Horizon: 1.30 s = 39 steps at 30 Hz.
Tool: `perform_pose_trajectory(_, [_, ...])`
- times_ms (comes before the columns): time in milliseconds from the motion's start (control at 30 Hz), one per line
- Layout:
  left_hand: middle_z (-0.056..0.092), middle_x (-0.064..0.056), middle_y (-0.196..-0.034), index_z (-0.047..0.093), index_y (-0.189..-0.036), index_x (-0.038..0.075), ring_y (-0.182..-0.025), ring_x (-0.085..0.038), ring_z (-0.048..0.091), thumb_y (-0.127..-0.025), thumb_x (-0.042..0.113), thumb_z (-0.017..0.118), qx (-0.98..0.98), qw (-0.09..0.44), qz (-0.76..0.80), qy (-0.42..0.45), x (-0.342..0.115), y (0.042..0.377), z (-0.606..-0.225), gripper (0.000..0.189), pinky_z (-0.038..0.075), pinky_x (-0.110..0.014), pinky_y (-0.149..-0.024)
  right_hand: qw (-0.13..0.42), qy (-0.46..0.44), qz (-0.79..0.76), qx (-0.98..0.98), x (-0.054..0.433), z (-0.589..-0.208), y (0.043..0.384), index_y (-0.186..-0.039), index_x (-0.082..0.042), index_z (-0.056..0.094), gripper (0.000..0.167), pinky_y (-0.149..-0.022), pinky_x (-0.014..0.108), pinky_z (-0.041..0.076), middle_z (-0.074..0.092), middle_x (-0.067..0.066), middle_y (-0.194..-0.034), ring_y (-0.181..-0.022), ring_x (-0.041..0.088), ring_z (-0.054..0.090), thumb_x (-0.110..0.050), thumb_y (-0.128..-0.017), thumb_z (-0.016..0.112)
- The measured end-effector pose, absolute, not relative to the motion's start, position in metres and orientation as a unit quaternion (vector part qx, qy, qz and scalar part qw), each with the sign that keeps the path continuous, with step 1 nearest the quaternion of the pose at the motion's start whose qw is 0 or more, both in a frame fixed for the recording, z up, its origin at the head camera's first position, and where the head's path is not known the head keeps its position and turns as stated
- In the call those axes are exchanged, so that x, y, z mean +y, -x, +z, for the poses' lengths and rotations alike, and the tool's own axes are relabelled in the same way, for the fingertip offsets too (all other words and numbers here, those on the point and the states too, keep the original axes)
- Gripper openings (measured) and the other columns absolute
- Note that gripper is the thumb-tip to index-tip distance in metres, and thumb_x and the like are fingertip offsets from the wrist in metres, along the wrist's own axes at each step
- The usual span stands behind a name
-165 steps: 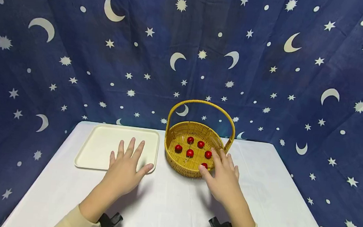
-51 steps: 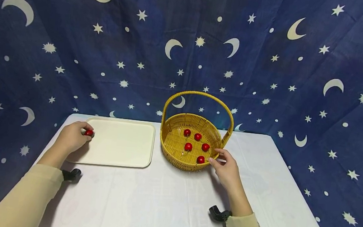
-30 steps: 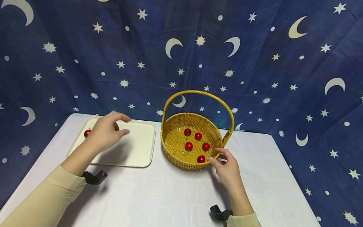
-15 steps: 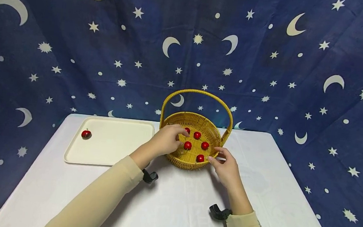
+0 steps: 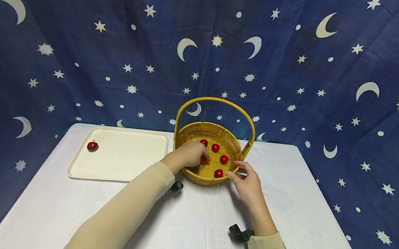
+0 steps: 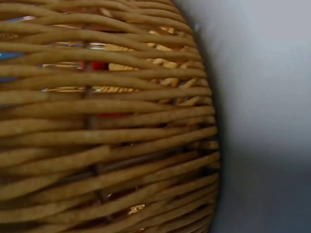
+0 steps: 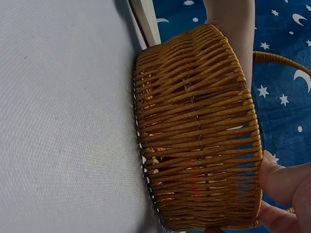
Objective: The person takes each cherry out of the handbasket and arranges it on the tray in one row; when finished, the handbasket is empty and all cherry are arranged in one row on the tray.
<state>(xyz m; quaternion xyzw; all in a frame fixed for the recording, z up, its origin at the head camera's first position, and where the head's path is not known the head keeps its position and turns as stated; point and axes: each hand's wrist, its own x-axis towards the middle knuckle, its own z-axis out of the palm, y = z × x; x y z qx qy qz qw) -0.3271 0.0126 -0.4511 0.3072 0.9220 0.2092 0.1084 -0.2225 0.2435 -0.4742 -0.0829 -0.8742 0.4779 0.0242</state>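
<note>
Hands (image 5: 193, 154) (image 5: 247, 186), basket (image 5: 195, 176), head view alone: tray (image 5: 136, 156) fruit (image 5: 92, 146)

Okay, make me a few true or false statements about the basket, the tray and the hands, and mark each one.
1. One red fruit lies on the pale tray. True.
2. The left hand is over the tray. False: it is inside the basket.
3. The right hand holds the basket. True.
4. The basket lies on its side. False: it stands upright on the table, its handle raised.
</note>
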Motion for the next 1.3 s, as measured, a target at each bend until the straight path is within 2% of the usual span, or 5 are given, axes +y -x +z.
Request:
perform_pose_trajectory(267, [0.078,0.000,-0.110,0.081,-0.114,0.014,-0.102,-0.020,0.068,-0.095,0.014,0.081,0.928,0.089,0.195,-0.303,0.011,0.323,-0.451,0.019,0.057,-0.038,-0.099,0.027,0.080,0.474,-0.876,0.243,-0.474,0.222,-0.147,-0.015,0.061,0.053,-0.078,0.028,0.057,0.068,0.020,-0.138,-0.117,0.035,0.071,-0.026,-0.099,0.080])
perform_pose_trajectory(433, [0.073,-0.002,-0.110,0.079,-0.122,0.016,-0.100,-0.021,0.067,-0.096,0.029,0.083,0.922,-0.026,0.212,-0.323,0.000,0.305,-0.444,0.030,0.058,-0.039,-0.096,0.025,0.081,0.476,-0.876,0.243,-0.475,0.221,-0.146,-0.015,0.062,0.052,-0.076,0.028,0.056,0.068,0.021,-0.138,-0.116,0.035,0.071,-0.026,-0.099,0.080])
perform_pose_trajectory(600, [0.072,0.000,-0.109,0.080,-0.123,0.018,-0.101,-0.020,0.069,-0.092,0.030,0.087,0.912,-0.134,0.267,-0.280,-0.027,0.274,-0.430,0.035,0.060,-0.039,-0.090,0.026,0.080,0.474,-0.876,0.242,-0.476,0.221,-0.146,-0.015,0.061,0.052,-0.076,0.027,0.056,0.068,0.020,-0.138,-0.116,0.035,0.071,-0.026,-0.099,0.079])
perform_pose_trajectory(933, [0.071,-0.009,-0.094,0.081,-0.111,0.014,-0.072,-0.025,0.056,-0.085,0.026,0.093,0.921,-0.225,0.303,-0.097,-0.139,0.251,-0.422,0.031,0.042,-0.038,-0.065,0.020,0.086,0.491,-0.867,0.240,-0.476,0.222,-0.148,-0.015,0.060,0.053,-0.075,0.028,0.057,0.066,0.021,-0.139,-0.116,0.034,0.071,-0.024,-0.099,0.079])
perform_pose_trajectory(1300, [0.073,-0.022,-0.100,0.076,-0.117,0.005,-0.083,-0.042,0.070,-0.086,0.034,0.091,0.959,-0.169,0.223,0.035,-0.242,0.262,-0.477,0.045,0.054,-0.053,-0.063,0.022,0.088,0.496,-0.864,0.241,-0.473,0.222,-0.147,-0.015,0.061,0.052,-0.071,0.026,0.056,0.066,0.022,-0.138,-0.112,0.031,0.071,-0.024,-0.099,0.079])
